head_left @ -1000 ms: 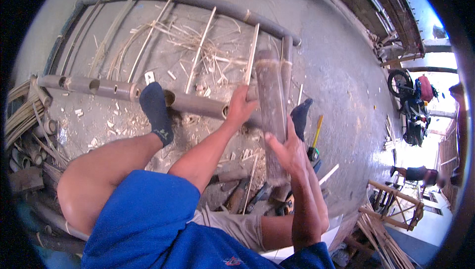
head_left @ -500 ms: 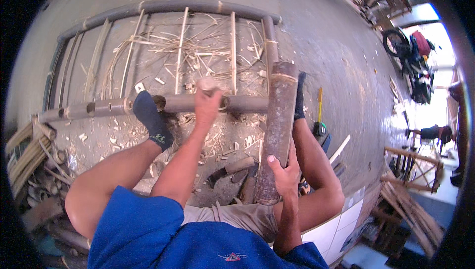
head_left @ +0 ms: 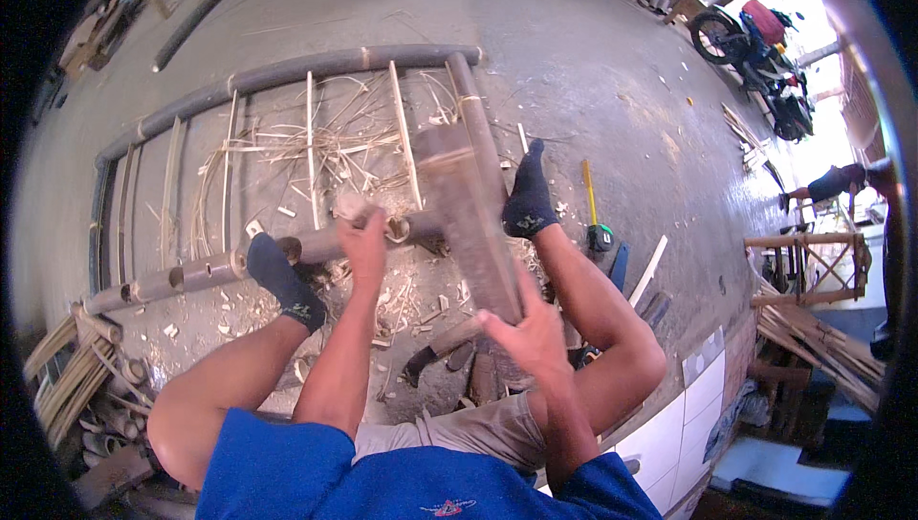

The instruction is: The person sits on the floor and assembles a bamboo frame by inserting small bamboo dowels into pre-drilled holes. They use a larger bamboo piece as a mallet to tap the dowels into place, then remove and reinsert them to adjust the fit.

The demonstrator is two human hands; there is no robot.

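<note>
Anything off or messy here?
Untidy: loose shavings and chips litter the floor inside and around the bamboo frame; the tape measure lies with its yellow blade out, not retracted. The tube in the right hand is too blurred to check for damage.

A bright blue short-sleeved T-shirt (head_left: 402, 486) is worn, printed at the front with a small emblem (head_left: 449, 508) in red and white. Beige shorts (head_left: 459, 436) are worn below. Both feet are covered by dark blue-grey socks (head_left: 275, 273), the left one marked at the ankle with small pale lettering (head_left: 305, 310).
</note>
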